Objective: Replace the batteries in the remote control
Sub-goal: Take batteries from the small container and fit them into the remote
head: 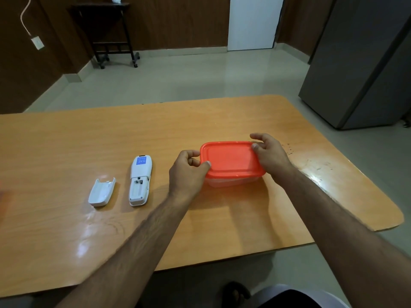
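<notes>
A white remote control [139, 181] lies face down on the wooden table [89, 141], its battery bay uncovered and holding no batteries that I can see. Its white back cover [101, 192] lies inside-up just to the left. To the right stands a clear plastic box with an orange lid [231, 158]. My left hand [186, 172] grips the lid's left edge, thumb on top. My right hand [269, 152] grips the lid's far right corner. What is in the box is hidden.
The table's right edge curves away near my right forearm. A grey refrigerator [360, 63] stands beyond the table at the right. A dark wheeled stand [111, 34] is by the far wall. My foot in a sandal [235, 292] shows below the table's front edge.
</notes>
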